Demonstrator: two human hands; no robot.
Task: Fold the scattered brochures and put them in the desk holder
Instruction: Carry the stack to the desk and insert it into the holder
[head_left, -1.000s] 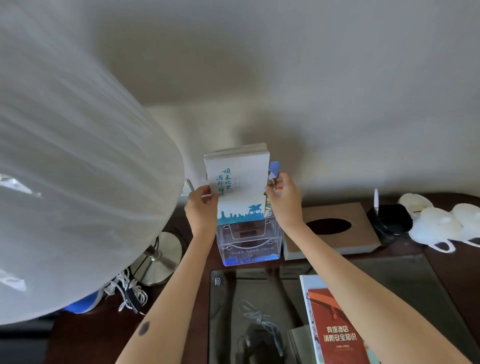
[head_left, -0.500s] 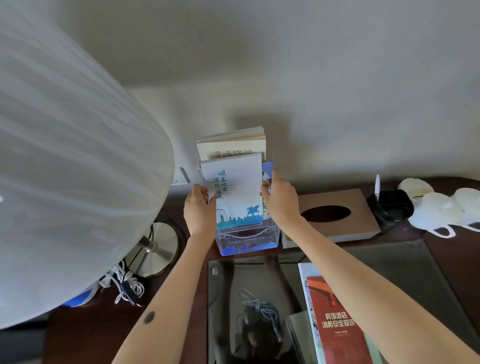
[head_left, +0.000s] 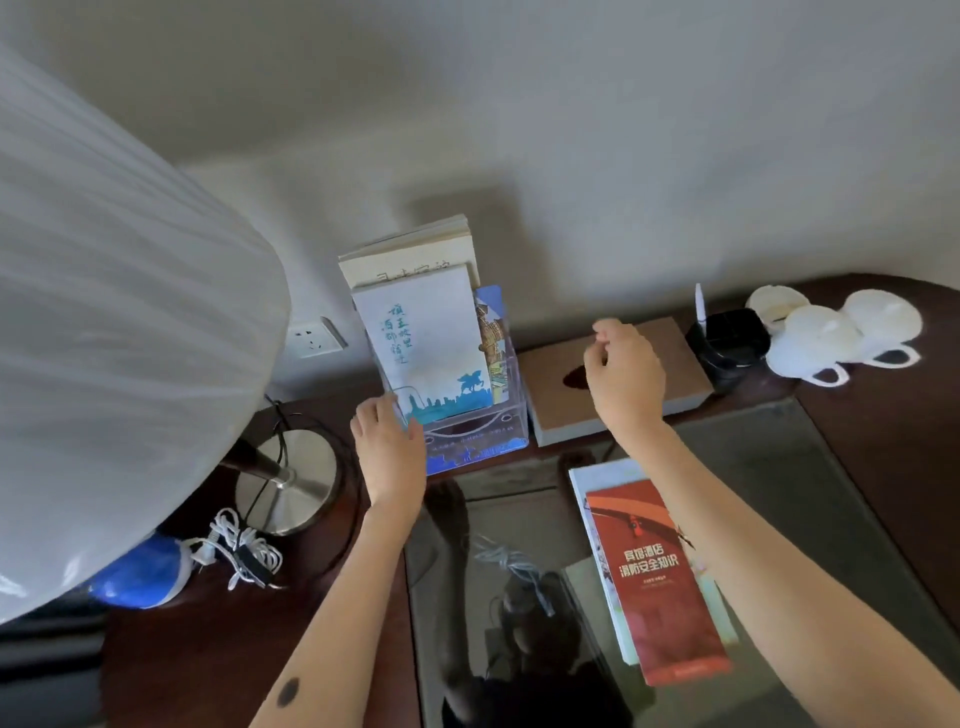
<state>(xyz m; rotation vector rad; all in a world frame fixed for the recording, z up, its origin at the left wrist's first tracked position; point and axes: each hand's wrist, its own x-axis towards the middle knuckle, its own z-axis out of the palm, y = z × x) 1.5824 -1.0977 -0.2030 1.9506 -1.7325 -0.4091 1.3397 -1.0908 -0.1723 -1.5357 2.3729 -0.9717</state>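
At far centre, white brochure (head_left: 423, 348) stands in clear holder (head_left: 483, 436); left hand (head_left: 389, 447) loosely spread beside it, right hand (head_left: 626, 371) half-curled, empty. Red brochure (head_left: 657, 577) remains on table (head_left: 883, 467).

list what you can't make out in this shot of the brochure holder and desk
- Head view: cream booklet title, covered by the white brochure.
- Colourful leaflet, mostly hidden behind that brochure.
- Lamp base, partly behind the lampshade.
- White sheet under the red brochure: print hidden.
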